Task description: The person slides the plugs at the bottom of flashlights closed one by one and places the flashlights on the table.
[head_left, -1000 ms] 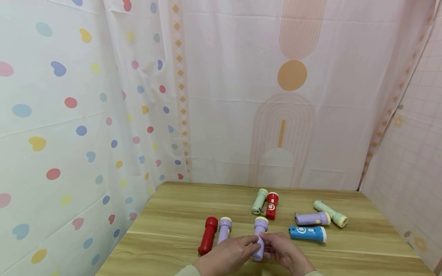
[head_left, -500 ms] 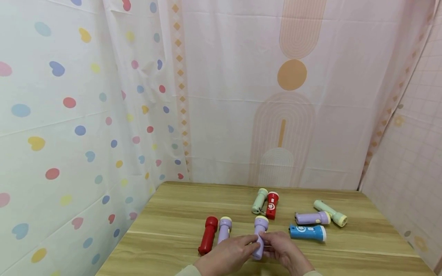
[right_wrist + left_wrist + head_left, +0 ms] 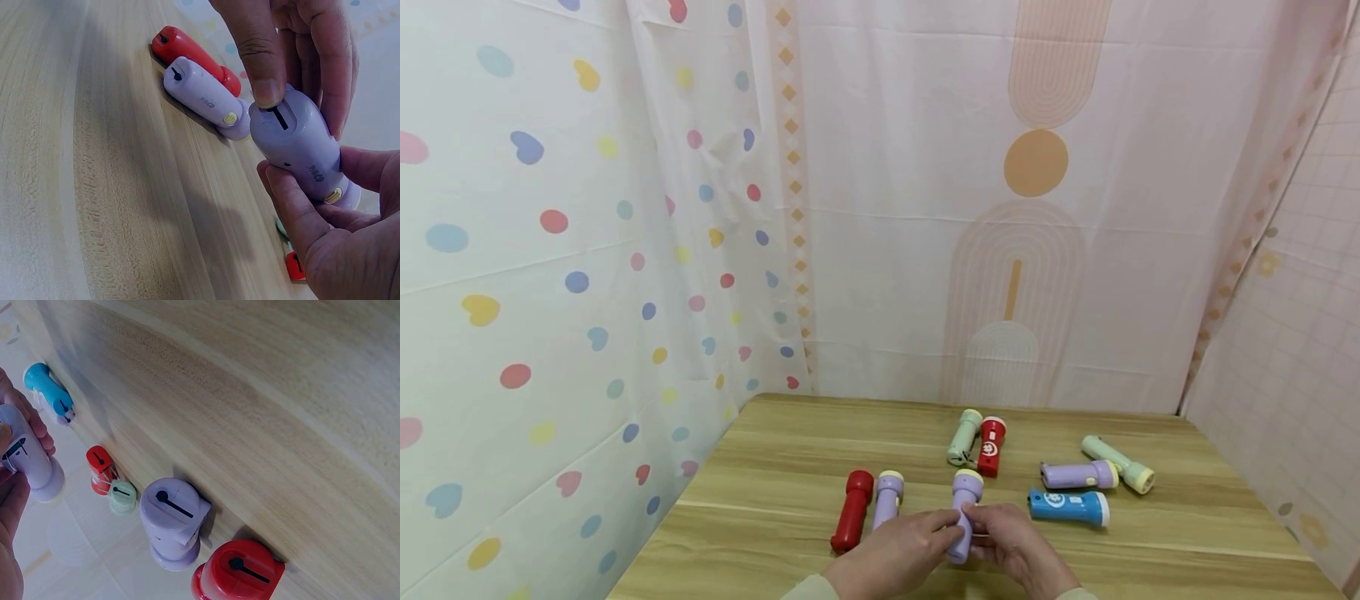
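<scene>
Nothing clearly moving since earlier frame. Left hand (image 3: pixel 895 548) pinching lilac flashlight (image 3: pixel 967 493) by tail slot (image 3: pixel 280 118), right hand (image 3: pixel 1021 546) clasping barrel; flashlight hanging between both above worktop (image 3: pixel 737 517). Left thumb seemingly working slot; next move probably calling for steady right-hand grip.

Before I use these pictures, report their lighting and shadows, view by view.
Head: bright, even light on the pale patterned curtain; left wrist: dimmer, with shadows beside the resting lavender cylindrical flashlight and the glossy red flashlight; right wrist: also dim, a broad soft shadow on the wood-grain table, lower left of the held lavender cylindrical flashlight.
</scene>
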The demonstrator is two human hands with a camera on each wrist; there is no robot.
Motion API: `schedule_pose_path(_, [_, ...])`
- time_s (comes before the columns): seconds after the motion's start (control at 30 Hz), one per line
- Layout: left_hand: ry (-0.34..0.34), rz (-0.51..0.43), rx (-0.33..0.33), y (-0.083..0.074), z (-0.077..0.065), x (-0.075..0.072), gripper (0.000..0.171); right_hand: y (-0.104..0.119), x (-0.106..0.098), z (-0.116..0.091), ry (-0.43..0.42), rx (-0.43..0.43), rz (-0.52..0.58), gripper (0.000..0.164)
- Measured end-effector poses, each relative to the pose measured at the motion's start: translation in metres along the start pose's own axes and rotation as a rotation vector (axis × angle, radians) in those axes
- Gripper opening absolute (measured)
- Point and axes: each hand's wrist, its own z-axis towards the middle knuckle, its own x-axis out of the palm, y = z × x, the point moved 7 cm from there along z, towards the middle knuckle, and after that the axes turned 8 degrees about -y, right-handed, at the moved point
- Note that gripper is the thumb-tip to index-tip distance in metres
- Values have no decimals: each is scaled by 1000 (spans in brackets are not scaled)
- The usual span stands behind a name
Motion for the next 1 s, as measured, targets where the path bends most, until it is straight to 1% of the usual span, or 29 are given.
schedule_pose_path(0.07, [4, 1, -7, 0, 0, 0, 39, 0, 0, 0, -11, 4, 0, 31])
schedule_pose_path(0.17, [-10, 16, -2, 0, 1, -1, 36, -1, 0, 1, -28, 10, -3, 32])
schedule_pose_path(0.43, [-96, 63, 39, -4, 1, -5, 30, -1, 0, 1, -50, 14, -5, 31])
schedule_pose_path(0.63, [-135, 87, 43, -5, 2, -8, 26, -1, 1, 1, -78, 24, 4, 33])
schedule_pose_path(0.77, [-136, 102, 32, -5, 3, -8, 25, -1, 2, -1, -88, 11, 19, 32])
schedule_pose_path(0.9, [-132, 90, 18, -4, 3, -7, 24, 0, 3, 0, -98, 24, 27, 33])
schedule_pose_path(1.0, [-151, 87, 16, -4, 3, -8, 22, -1, 3, 0, -100, 40, 36, 34])
